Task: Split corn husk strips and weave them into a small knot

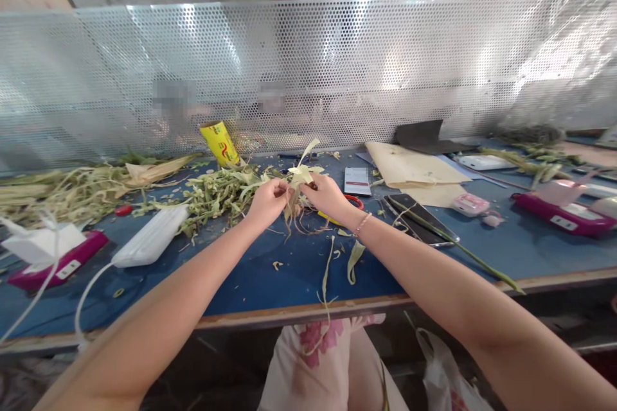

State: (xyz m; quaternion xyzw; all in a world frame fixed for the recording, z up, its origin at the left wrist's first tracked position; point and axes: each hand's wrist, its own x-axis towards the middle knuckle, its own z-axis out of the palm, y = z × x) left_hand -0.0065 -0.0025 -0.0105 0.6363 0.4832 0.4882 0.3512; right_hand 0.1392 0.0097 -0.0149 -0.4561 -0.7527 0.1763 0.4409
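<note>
My left hand (270, 198) and my right hand (328, 196) meet above the middle of the blue table. Between them is a small bundle of pale dried leaf strips (301, 173), its strips fanning upward and thin brownish strands hanging below. The fingers of both hands are closed on it. Behind my right wrist lie scissors (355, 200) with a red-orange handle, partly hidden. A heap of green dried leaves (216, 196) lies just left of my left hand. Loose leaf strips (355, 262) are scattered on the table nearer to me.
A yellow can-like tube (220, 143) stands tilted at the back. A white power bank-like block (151, 236) and a purple power strip (81, 257) are on the left. Rightward lie a dark phone (421, 219), beige paper (412, 166) and another purple strip (563, 213). A perforated metal screen (308, 70) rises behind.
</note>
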